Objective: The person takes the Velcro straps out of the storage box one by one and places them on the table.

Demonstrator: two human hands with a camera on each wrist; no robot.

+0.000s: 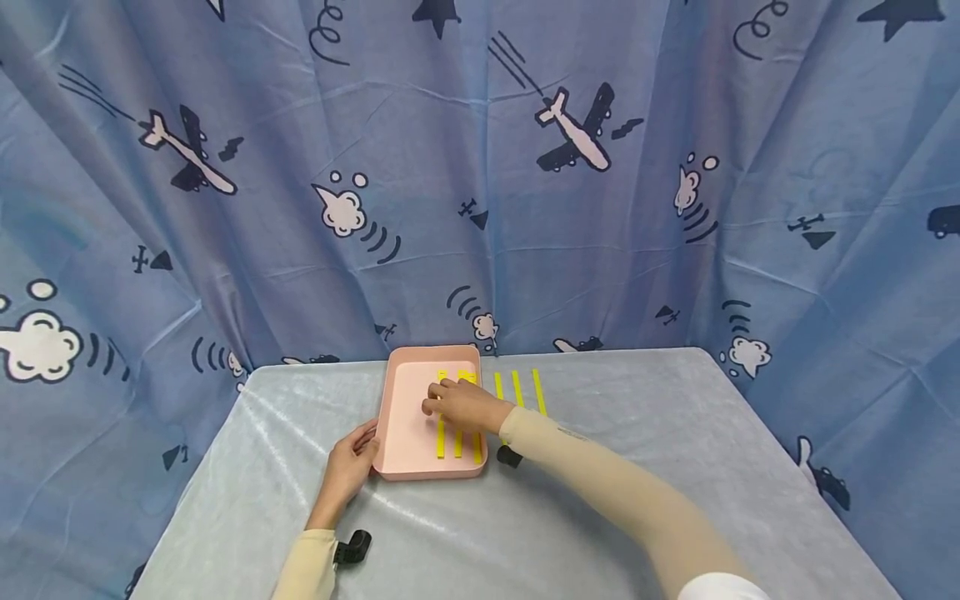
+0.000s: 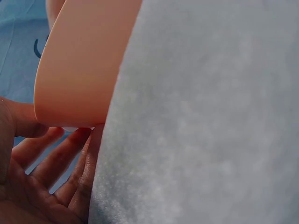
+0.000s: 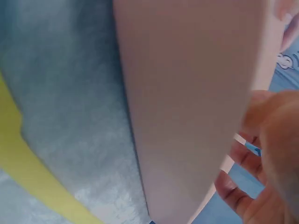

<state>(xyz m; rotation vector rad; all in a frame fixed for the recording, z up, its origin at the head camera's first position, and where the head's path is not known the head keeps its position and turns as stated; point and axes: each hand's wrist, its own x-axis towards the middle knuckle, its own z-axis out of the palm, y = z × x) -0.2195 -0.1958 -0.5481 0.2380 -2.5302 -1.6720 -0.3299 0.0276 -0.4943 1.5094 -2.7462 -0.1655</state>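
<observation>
A pink rectangular tray lies on the cloth-covered table, with several thin yellow strips inside, towards its right side. The left hand touches the tray's outer left wall near the front corner. Its fingers look fairly straight in the left wrist view. Over the strips in the tray hovers the right hand, its fingers loosely bent. No strip shows clearly between those fingers in the right wrist view. The hand and forearm cover the middle of the strips.
Three more yellow strips lie on the grey cloth just right of the tray, partly hidden by the right forearm. A blue patterned curtain hangs behind the table's back edge.
</observation>
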